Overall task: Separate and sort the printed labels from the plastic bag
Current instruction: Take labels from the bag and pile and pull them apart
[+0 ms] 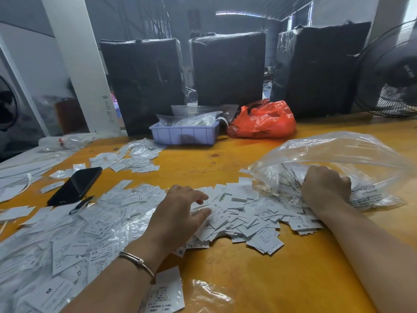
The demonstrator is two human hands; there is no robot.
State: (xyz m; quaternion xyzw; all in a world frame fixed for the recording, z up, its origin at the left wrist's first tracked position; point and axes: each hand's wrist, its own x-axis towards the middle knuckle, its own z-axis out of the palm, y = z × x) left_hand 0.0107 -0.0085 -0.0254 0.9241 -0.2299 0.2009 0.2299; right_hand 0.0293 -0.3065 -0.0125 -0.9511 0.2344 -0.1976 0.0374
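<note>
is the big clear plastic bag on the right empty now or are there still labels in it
Not empty. Printed labels show through the clear plastic bag, and the right hand grips its mouth, where more spill onto the table.

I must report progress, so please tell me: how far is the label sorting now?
Done: many labels already lie out of the bag on the table. In hand: the right hand grips the bag's mouth; the left hand spreads the pile. Left: no neat groups by size show yet, and some labels remain in the bag.
</note>
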